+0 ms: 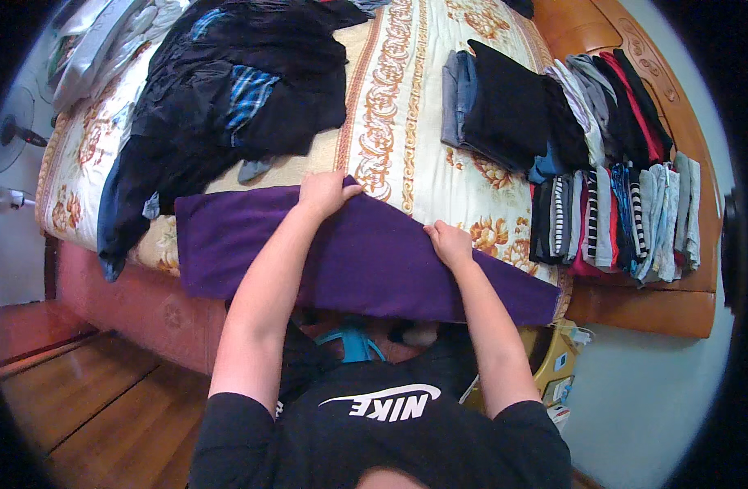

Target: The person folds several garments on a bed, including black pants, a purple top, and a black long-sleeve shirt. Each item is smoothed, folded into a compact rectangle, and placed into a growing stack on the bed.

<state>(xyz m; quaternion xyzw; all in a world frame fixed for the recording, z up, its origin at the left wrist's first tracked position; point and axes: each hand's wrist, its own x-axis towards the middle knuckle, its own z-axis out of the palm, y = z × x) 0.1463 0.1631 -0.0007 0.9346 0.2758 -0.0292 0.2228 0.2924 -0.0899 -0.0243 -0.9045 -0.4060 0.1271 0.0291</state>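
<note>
A purple garment (374, 263), which looks like trousers folded lengthwise, lies across the near edge of the bed, its lower side reaching over that edge. My left hand (326, 192) grips its far edge near the middle, thumb pointing right. Further right, my right hand (450, 243) pinches the same far edge between thumb and fingers. The garment's wide end is at the left, and its narrow end lies at the right by the bed's corner. What lies beneath the fabric is hidden.
Dark clothes (190, 104) with blue plaid parts are heaped at the far left. Folded black and denim garments (508, 104) lie at the right, beside rows of rolled or folded clothes (612, 214) along the wooden headboard (704, 244). A fan (13, 131) stands beyond the bed.
</note>
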